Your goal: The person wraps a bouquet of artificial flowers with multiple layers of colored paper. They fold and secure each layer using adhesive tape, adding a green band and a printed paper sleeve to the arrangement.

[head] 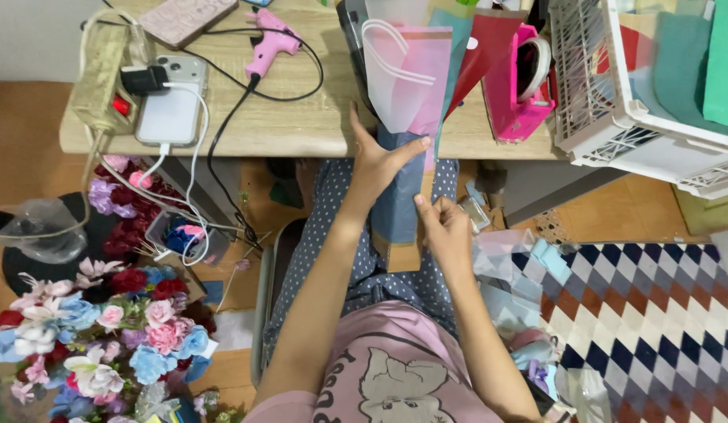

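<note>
My left hand (377,160) presses flat against the upper part of a blue-grey wrapped cardboard piece (395,207), thumb stretched toward its right edge. My right hand (445,227) pinches the right side of that same piece lower down, where bare brown cardboard shows at the bottom. The piece leans from my lap against the edge of the wooden table (301,117). Just above it stand sheets of translucent pink wrapping paper (407,74) with white lines, and a red sheet (485,47) beside them.
A pink glue gun (270,39) with black cord, a phone (172,106) on charge and a power strip (105,74) lie on the table's left. A pink tape dispenser (521,82) and white crate (615,86) sit right. Artificial flowers (105,321) fill the floor left; checkered mat (654,321) right.
</note>
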